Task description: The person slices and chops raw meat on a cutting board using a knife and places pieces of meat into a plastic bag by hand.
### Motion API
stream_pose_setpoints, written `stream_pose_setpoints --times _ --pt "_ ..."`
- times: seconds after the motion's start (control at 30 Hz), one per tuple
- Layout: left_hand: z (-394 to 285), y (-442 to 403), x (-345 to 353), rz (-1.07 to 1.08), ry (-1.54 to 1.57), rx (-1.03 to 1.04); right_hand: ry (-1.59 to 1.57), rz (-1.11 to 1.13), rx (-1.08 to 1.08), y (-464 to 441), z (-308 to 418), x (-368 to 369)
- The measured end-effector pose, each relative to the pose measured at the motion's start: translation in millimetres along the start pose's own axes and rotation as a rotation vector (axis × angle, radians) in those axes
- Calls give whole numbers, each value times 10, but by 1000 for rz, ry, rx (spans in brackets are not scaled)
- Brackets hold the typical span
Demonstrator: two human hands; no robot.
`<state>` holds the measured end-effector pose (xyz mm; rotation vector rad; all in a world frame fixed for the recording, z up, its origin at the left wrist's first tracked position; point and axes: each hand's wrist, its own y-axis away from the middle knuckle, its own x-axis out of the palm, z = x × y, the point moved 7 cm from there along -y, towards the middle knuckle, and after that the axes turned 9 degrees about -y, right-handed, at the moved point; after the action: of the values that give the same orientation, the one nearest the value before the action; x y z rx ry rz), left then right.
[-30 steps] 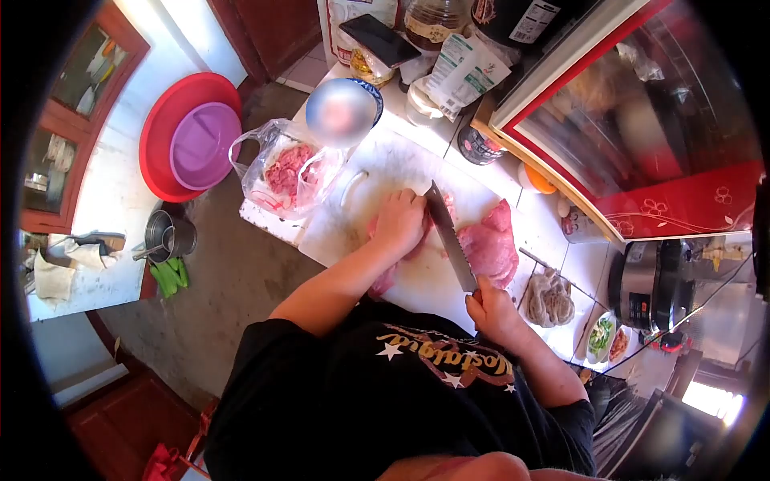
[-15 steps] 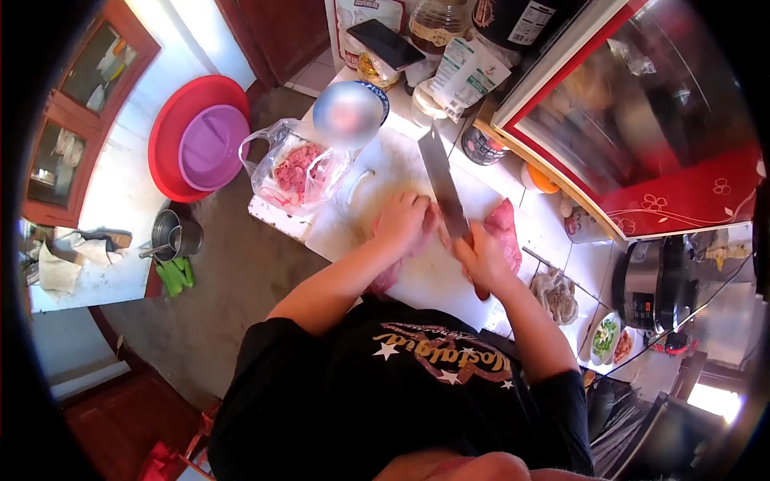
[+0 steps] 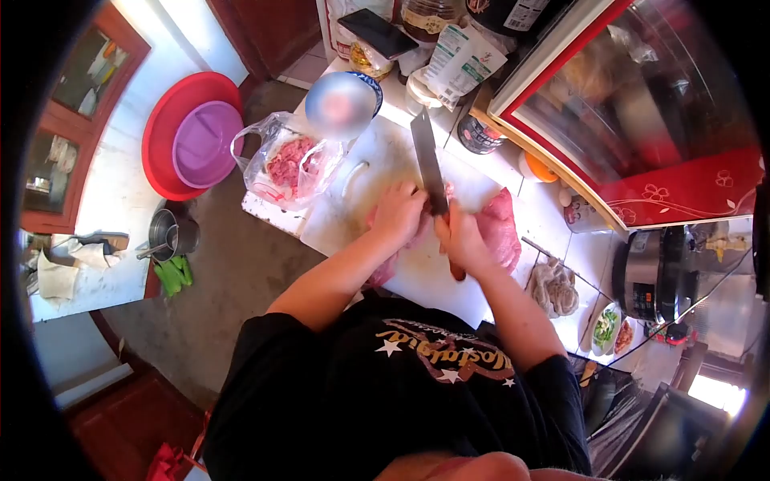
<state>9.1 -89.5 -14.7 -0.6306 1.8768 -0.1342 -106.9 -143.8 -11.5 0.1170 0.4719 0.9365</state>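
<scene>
Tabletop (image 3: 592, 263) of white tile at centre, red basin (image 3: 157, 152) upper left, cabinet (image 3: 682, 191) upper right; right hand (image 3: 463, 240), centre, grip wrapped round the knife (image 3: 427, 160); left hand (image 3: 399, 215) partly covers meat (image 3: 385, 271), whether pinching I cannot tell; contents of the bowl (image 3: 378, 94), upper centre, blurred

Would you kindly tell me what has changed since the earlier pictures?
The right hand, gripping the knife, has moved away from the body and slightly left, toward the left hand. Nothing was let go. The left hand still rests on the meat; the plastic bag and cutting board stayed put.
</scene>
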Motion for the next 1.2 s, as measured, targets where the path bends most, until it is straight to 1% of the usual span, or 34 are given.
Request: stream_pose_setpoints --times 0.07,0.13,0.17,0.23,0.3,0.33,0.4,0.47,0.5,0.53,0.6,0.67,0.7,0.77,0.8,0.87,0.93,0.97,1.0,1.1,1.13,1.2 --pt "-34 5 -55 -1 1 34 32 -7 -10 -156 46 -87" --pt "-2 -7 -66 1 -39 -20 37 10 -19 -57 102 -160" --pt "11 -2 -25 -7 -36 -27 45 26 -23 102 126 -195" --pt "100 -12 80 -37 15 -123 80 65 -18 498 147 -215" --pt "83 -4 66 -39 -21 -96 110 88 -34 840 196 -190" --pt "47 4 52 -32 -58 -64 123 91 -72 945 208 -167" --pt "-20 2 -25 -29 -29 -55 206 87 -243 987 171 -141" --pt "-38 11 5 -28 -13 -37 254 64 -150 882 -26 -99" --pt "-11 -5 65 -31 -24 -31 283 51 -38 730 -200 -90" --pt "-9 -14 88 -25 -34 -7 346 20 -86 508 -242 -79" --pt "-82 -4 -3 -1 -40 18 276 4 -87 54 -37 -48" --pt "-147 27 -63 13 -52 48 138 16 -47 -110 157 -45" --pt "-142 55 -86 11 -31 22 80 2 -33 -146 181 -65" --pt "-47 37 -92 -8 -16 -9 25 12 8 -96 237 -88" --pt "17 53 -20 6 -23 -25 28 36 46 87 228 -117" --pt "58 127 99 32 -14 -53 81 79 48 444 172 -197" --pt "91 85 138 -6 -43 -108 221 99 2 780 27 -245" --pt "64 59 92 -7 -36 -107 208 135 42 925 57 -228" --pt "1 50 -2 -4 -27 -81 217 131 34 1003 49 -213" --pt "-24 47 18 10 -19 -54 204 132 55 924 -19 -122" --pt "-22 40 31 7 -24 -44 245 90 1 767 -127 -85" --pt "-40 58 46 27 -30 -15 271 39 -28 344 -201 -9"
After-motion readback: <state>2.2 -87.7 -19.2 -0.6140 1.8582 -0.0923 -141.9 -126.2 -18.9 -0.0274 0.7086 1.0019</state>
